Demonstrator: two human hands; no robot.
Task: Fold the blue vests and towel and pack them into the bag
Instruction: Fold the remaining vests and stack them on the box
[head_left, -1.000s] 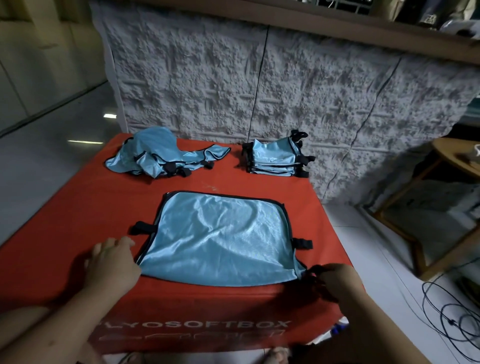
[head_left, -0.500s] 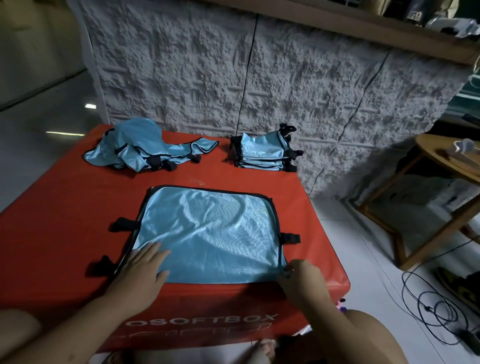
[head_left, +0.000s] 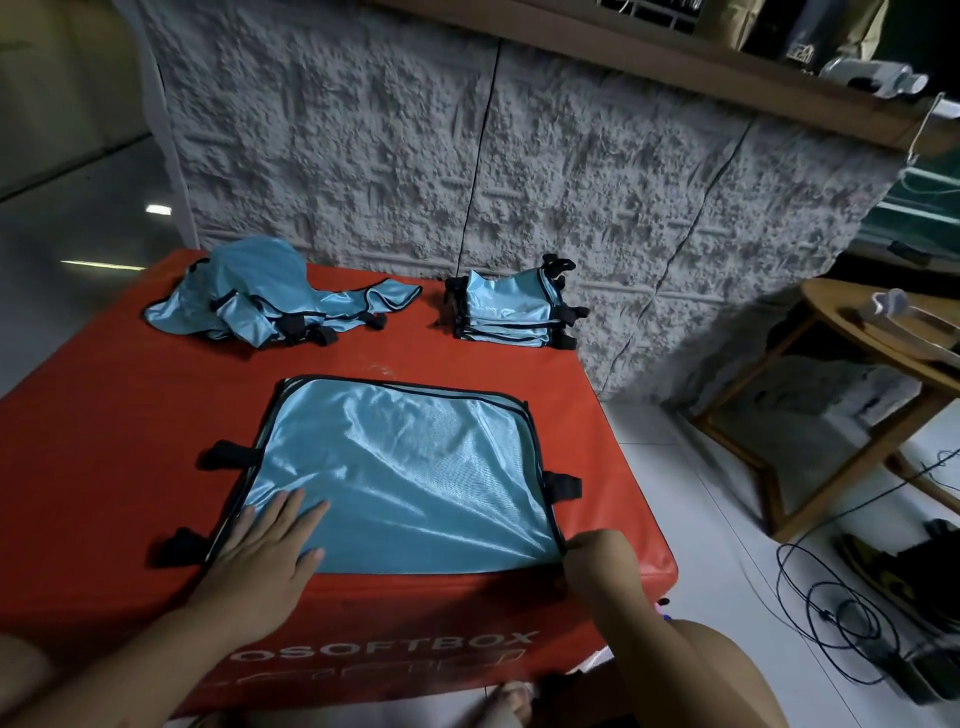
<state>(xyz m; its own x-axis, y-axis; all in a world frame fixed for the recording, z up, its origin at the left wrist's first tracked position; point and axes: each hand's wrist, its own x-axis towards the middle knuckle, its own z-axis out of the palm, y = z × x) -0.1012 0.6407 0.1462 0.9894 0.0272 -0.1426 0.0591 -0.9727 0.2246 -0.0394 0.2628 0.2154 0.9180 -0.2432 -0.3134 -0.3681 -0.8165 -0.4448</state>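
On the red counter (head_left: 104, 441), going from left to right, a loose heap of unfolded blue vests (head_left: 270, 296) is lying near the far left corner, and a neat stack of folded vests (head_left: 511, 312) is sitting near the far right edge, well apart from the heap. Nearer the person, one blue vest (head_left: 410, 467) is lying spread flat with black straps sticking out at both sides. The left hand (head_left: 265, 556) is pressing on its near left corner, its grip apart with fingers straight and flat on the cloth. The right hand (head_left: 597, 561) is pinching the near right corner, its grip clamped on the vest's black-trimmed edge, pulling creases across the fabric.
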